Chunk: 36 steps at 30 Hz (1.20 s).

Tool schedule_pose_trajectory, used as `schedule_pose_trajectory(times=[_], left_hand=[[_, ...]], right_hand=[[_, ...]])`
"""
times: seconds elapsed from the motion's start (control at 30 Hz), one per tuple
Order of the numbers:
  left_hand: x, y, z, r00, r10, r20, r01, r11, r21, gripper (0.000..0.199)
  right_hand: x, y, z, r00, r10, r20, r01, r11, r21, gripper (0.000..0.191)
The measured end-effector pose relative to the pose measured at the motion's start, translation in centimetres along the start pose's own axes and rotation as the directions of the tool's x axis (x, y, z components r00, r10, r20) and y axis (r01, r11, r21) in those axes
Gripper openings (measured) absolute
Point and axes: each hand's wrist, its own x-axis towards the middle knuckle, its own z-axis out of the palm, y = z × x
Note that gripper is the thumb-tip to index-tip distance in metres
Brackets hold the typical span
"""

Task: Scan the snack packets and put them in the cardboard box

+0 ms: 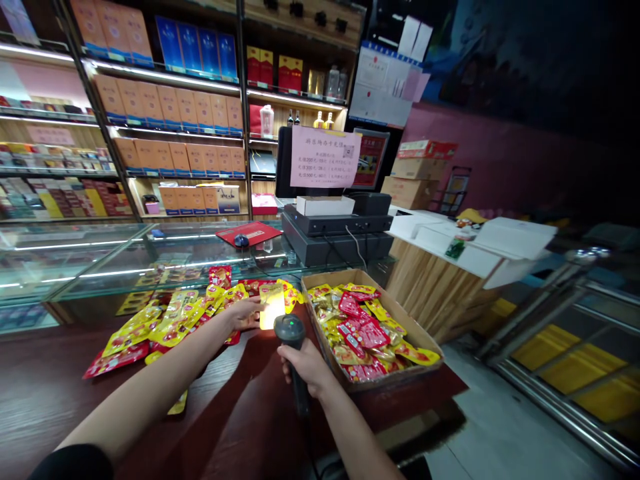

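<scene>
My left hand [246, 313] holds a small yellow snack packet [273, 305], which is brightly lit by the scanner's light. In my right hand [306, 363] is a black handheld barcode scanner [290, 328], its head close to the packet and a green light on top. Left of my hands, yellow and red snack packets [177, 320] lie in a loose pile on the dark red table. An open cardboard box [435, 369] at the right holds many more yellow and red packets.
Behind the table stands a glass counter [120, 267] with a red mat [250, 233] and a mouse [241, 240]. A monitor [285, 163] rises behind the box. Metal railings [550, 393] are at the right. A cable hangs from the scanner.
</scene>
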Motion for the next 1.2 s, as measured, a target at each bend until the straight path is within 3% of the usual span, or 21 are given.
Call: schedule_pose_trajectory(times=[0.1, 0.27, 0.4, 0.53, 0.67, 0.8, 0.93, 1.03, 1.1, 1.2], left_hand=[[-0.4, 0.1, 0.2, 0.999, -0.007, 0.04, 0.007, 1.0, 0.004, 0.042], [-1.9, 0.6, 1.4, 0.995, -0.063, 0.071, 0.063, 0.998, 0.01, 0.048], [-2.7, 1.5, 3.0, 0.961, -0.135, 0.241, 0.146, 0.989, -0.027, 0.042], [-2.6, 3.2, 4.7, 0.912, -0.161, 0.377, 0.188, 0.981, -0.037, 0.053], [-1.3, 6.0, 7.4, 0.89, -0.182, 0.419, 0.202, 0.979, -0.005, 0.061], [0.8, 8.9, 11.7, 0.866, -0.168, 0.47, 0.171, 0.985, 0.035, 0.064], [3.0, 11.2, 16.2, 0.876, -0.124, 0.467, 0.105, 0.992, 0.067, 0.068], [4.3, 12.1, 18.4, 0.92, -0.098, 0.379, 0.053, 0.99, 0.127, 0.07], [4.8, 12.3, 18.8, 0.943, -0.09, 0.32, 0.041, 0.987, 0.157, 0.07], [4.9, 12.1, 17.9, 0.954, -0.092, 0.285, 0.043, 0.984, 0.172, 0.069]], right_hand=[[0.1, 0.1, -0.1, 0.999, -0.017, -0.028, 0.017, 1.0, 0.003, 0.015], [0.6, -1.2, -1.1, 0.959, -0.191, -0.211, 0.208, 0.976, 0.059, 0.02], [1.6, -3.3, -2.6, 0.978, -0.069, -0.196, 0.111, 0.97, 0.215, 0.024], [2.5, -5.3, -4.7, 0.989, -0.012, -0.146, 0.059, 0.946, 0.32, 0.026], [2.8, -7.5, -7.0, 0.989, -0.001, -0.146, 0.052, 0.937, 0.346, 0.019], [2.8, -10.1, -9.8, 0.975, -0.054, -0.216, 0.127, 0.93, 0.345, 0.013], [2.1, -12.8, -12.8, 0.941, -0.137, -0.308, 0.229, 0.93, 0.288, 0.012], [1.1, -14.0, -14.7, 0.915, -0.145, -0.376, 0.262, 0.923, 0.281, 0.012], [0.7, -14.3, -15.5, 0.899, -0.15, -0.411, 0.284, 0.915, 0.287, 0.015], [0.7, -13.8, -15.9, 0.888, -0.152, -0.434, 0.291, 0.917, 0.274, 0.018]])
